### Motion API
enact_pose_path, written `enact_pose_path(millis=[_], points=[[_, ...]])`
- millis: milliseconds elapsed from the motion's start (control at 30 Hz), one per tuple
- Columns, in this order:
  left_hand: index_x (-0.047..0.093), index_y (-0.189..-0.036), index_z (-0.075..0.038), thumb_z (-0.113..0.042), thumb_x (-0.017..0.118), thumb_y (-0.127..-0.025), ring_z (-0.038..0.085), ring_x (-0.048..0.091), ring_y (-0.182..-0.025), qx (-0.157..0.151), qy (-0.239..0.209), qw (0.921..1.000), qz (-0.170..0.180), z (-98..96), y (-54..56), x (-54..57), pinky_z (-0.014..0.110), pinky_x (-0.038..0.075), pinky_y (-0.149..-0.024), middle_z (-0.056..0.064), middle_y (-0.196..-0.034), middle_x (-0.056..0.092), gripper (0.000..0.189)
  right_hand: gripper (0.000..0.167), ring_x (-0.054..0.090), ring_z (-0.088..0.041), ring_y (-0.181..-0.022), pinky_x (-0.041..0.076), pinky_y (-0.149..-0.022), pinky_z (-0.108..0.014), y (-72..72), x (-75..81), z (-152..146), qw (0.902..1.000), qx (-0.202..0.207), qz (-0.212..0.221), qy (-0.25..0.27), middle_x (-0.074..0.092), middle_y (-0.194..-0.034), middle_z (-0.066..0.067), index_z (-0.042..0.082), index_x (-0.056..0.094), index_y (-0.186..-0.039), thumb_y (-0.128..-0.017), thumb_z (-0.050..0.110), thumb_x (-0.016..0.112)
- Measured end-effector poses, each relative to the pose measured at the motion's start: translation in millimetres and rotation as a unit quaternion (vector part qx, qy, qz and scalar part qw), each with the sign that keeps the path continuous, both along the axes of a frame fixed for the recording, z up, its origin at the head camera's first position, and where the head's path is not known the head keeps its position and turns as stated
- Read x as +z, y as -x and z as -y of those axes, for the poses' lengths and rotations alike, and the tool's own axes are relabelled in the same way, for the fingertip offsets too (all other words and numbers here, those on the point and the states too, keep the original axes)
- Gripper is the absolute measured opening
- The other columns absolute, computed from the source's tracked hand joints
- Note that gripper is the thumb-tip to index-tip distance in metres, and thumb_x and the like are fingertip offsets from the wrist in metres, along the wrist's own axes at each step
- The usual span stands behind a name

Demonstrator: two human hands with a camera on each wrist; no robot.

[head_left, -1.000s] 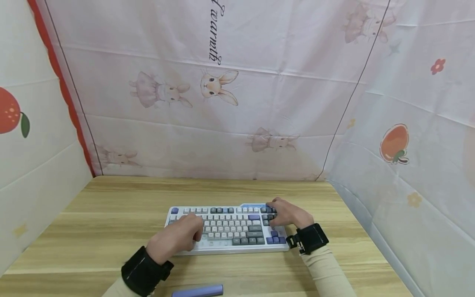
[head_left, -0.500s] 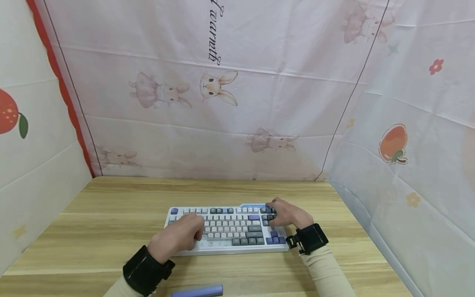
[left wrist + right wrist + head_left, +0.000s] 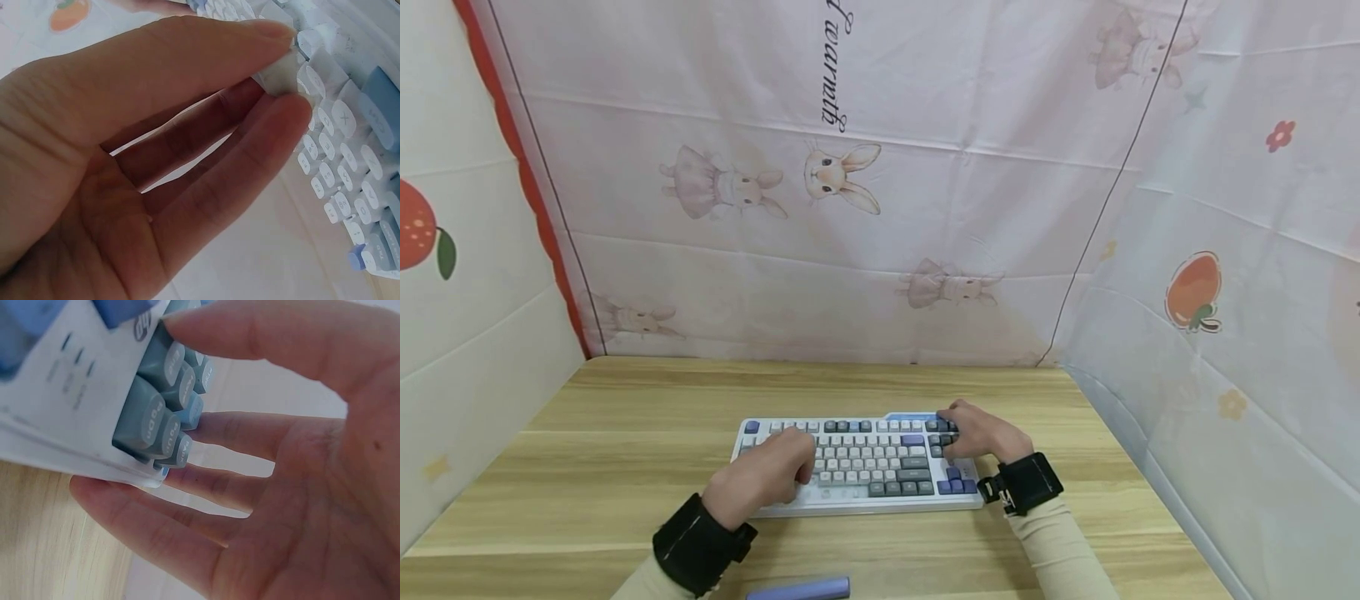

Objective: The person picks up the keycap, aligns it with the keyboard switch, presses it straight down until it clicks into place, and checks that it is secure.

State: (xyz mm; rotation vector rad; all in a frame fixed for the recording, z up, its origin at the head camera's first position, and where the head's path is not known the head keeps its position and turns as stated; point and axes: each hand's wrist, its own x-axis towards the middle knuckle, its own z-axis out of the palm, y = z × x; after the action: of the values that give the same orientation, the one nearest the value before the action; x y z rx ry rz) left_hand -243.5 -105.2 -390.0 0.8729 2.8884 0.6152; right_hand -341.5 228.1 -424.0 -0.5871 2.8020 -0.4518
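A white keyboard (image 3: 880, 503) with white, grey and purple keys lies on the table. My left hand (image 3: 760, 477) is over its lower left part. In the left wrist view, the thumb and a fingertip pinch a small off-white keycap (image 3: 280, 76) right at the key rows. My right hand (image 3: 987, 432) grips the keyboard's right end. As the right wrist view shows, its thumb rests by the grey navigation keys (image 3: 134, 415), and its other fingers (image 3: 119, 503) reach round the edge. Part of the bottom row, left of the grey keys, has a bare pale strip.
A long purple bar (image 3: 799, 588), shaped like a spacebar keycap, lies on the wooden table (image 3: 880, 546) near the front. Printed cloth walls (image 3: 880, 325) stand behind the table and at both sides.
My left hand has shifted very slightly to the right over the keyboard, still pinching. The right hand and the keyboard stay nearly where they were.
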Motion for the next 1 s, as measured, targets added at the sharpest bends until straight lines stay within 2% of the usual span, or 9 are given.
enact_pose_path(millis=[200,367,567,767,1000], points=[[0.024,-0.063,-0.019,0.032,0.048,-0.063,0.012,0.011,-0.065,0.009,0.002,1.0,0.003,-0.5,0.5,0.3,0.029,0.013,-0.057,-0.007,-0.071,0.012,0.057,0.076,0.055,-0.037,-0.129,0.048,-0.109,-0.056,-0.7,0.6,-0.1,1.0,-0.001,0.004,0.002,0.051,-0.144,-0.023,-0.003,0.048,-0.15,-0.084,0.015,0.08],[0.044,-0.057,-0.012,0.031,0.054,-0.064,0.011,0.021,-0.061,0.014,0.006,0.9999,-0.003,-0.9,1.6,-0.3,0.026,0.018,-0.053,-0.007,-0.066,0.024,0.044,0.076,0.055,-0.037,-0.129,0.047,-0.109,-0.057,-0.8,0.5,0.2,1.0,-0.005,0.004,0.002,0.051,-0.145,-0.023,-0.003,0.048,-0.15,-0.084,0.015,0.08],[0.064,-0.062,-0.007,0.03,0.058,-0.065,0.011,0.031,-0.06,0.017,0.013,0.9997,-0.01,-2.3,2.7,-1.0,0.023,0.026,-0.052,-0.005,-0.065,0.042,0.037,0.075,0.055,-0.037,-0.13,0.047,-0.11,-0.057,-0.5,0.3,0.7,1.0,-0.005,0.004,0.0,0.051,-0.146,-0.023,-0.002,0.048,-0.15,-0.084,0.015,0.08],[0.069,-0.067,-0.009,0.029,0.061,-0.066,0.013,0.041,-0.062,0.038,0.023,0.999,-0.005,-5.2,3.9,-0.7,0.024,0.033,-0.053,-0.003,-0.068,0.054,0.038,0.075,0.055,-0.038,-0.13,0.047,-0.11,-0.057,-0.7,0.3,0.1,1.0,-0.003,0.005,0.002,0.051,-0.145,-0.023,-0.003,0.048,-0.15,-0.084,0.015,0.079],[0.067,-0.066,-0.01,0.03,0.059,-0.066,0.012,0.04,-0.063,0.048,0.022,0.9986,0.003,-8.2,4.5,-0.8,0.024,0.031,-0.054,-0.004,-0.069,0.051,0.041,0.074,0.054,-0.038,-0.131,0.047,-0.11,-0.057,-2.5,1.7,0.2,1.0,-0.004,0.008,0.002,0.05,-0.146,-0.023,-0.002,0.048,-0.15,-0.085,0.015,0.079]])
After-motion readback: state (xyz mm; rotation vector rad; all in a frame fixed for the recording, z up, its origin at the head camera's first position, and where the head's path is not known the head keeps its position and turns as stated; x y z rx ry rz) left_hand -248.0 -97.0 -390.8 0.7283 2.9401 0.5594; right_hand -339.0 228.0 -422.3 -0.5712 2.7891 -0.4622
